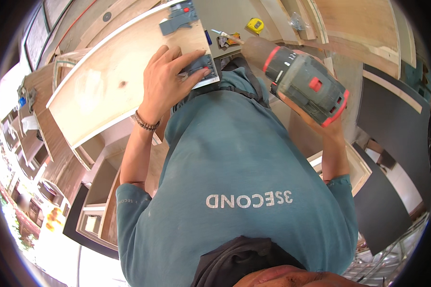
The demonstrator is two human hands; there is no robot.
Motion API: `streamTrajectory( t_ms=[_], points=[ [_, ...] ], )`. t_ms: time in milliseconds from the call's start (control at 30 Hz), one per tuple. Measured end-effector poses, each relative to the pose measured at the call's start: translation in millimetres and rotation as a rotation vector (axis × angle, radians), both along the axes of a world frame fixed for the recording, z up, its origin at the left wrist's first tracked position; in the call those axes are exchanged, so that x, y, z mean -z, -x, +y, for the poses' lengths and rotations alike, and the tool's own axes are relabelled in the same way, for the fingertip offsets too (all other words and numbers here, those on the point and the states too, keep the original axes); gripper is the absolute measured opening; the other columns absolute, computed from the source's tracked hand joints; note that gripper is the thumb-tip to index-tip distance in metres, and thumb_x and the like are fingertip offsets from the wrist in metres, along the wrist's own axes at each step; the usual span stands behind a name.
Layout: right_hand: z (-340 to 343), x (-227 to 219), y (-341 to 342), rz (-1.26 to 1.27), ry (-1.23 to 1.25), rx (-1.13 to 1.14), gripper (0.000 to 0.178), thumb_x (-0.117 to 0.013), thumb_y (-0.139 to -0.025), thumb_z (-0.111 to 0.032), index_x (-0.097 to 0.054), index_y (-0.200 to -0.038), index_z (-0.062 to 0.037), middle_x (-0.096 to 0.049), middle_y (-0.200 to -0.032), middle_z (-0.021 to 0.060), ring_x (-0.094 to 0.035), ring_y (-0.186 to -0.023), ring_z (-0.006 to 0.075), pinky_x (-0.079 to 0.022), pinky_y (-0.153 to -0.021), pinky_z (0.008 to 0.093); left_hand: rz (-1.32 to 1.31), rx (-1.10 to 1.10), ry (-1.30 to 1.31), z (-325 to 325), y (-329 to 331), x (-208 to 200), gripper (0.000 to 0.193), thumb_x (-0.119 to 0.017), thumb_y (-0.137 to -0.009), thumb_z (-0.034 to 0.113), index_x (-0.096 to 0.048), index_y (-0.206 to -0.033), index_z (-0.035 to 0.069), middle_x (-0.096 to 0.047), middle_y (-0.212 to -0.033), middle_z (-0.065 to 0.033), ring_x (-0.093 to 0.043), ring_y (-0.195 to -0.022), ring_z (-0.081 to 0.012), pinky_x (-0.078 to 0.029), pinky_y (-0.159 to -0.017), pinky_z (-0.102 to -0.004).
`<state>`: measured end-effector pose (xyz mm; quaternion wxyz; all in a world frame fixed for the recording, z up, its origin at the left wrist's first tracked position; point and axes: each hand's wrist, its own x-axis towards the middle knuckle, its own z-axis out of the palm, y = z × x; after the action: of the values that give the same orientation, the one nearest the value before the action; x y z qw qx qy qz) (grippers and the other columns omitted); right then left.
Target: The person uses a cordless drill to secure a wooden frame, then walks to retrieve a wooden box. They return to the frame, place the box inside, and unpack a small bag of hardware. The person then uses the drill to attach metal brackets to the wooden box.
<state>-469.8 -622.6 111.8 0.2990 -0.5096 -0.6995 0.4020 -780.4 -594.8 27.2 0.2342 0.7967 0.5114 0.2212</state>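
A pale wooden drawer panel (pixel 110 62) with white edging lies across the upper left. My left hand (pixel 165 79) rests on its near right corner. Thumb and forefinger grip a grey plastic drawer-slide clip (pixel 204 62) with a red spot, seated at the panel's end. A second grey clip (pixel 178 21) sits at the far corner of the same end. My right hand (pixel 328 128) is closed around a black and red cordless drill (pixel 301 79), whose body hides most of the fingers. The drill's bit (pixel 220 33) points left, beyond the panel's end and apart from it.
A yellow tape measure (pixel 255 25) and a small orange and black box (pixel 233 39) lie ahead of the drill. Near them is a clear plastic bag (pixel 298 21). Dark panels (pixel 392 112) stand at right, a wooden board (pixel 359 36) at far right, and open cabinet boxes (pixel 98 217) at left.
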Motion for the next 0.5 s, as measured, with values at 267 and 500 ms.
streamTrajectory(
  t_ms=[267,500],
  points=[
    [-7.7,4.3,1.2,0.046,0.073,0.022,0.069,-0.086,-0.068,-0.007,-0.06,-0.132,0.0007,-0.07,-0.119,0.0115,-0.067,-0.107,0.0191,-0.052,-0.097,0.0333,-0.014,0.048,-0.034,2.8,2.0,7.1,0.037,-0.086,-0.075,0.032,-0.08,-0.108,0.017,-0.048,-0.067,-0.0006,-0.045,-0.067,-0.0172,-0.041,-0.059,-0.0314],
    [-6.7,-2.6,5.1,0.066,0.159,0.021,0.066,-0.084,-0.07,-0.004,-0.059,-0.132,0.0011,-0.072,-0.117,0.0116,-0.068,-0.106,0.0167,-0.052,-0.097,0.032,-0.018,0.04,-0.097,-0.4,1.3,14.7,0.037,-0.086,-0.075,0.035,-0.08,-0.106,0.016,-0.048,-0.066,0.0016,-0.044,-0.065,-0.0149,-0.041,-0.06,-0.0305]
  ],
)
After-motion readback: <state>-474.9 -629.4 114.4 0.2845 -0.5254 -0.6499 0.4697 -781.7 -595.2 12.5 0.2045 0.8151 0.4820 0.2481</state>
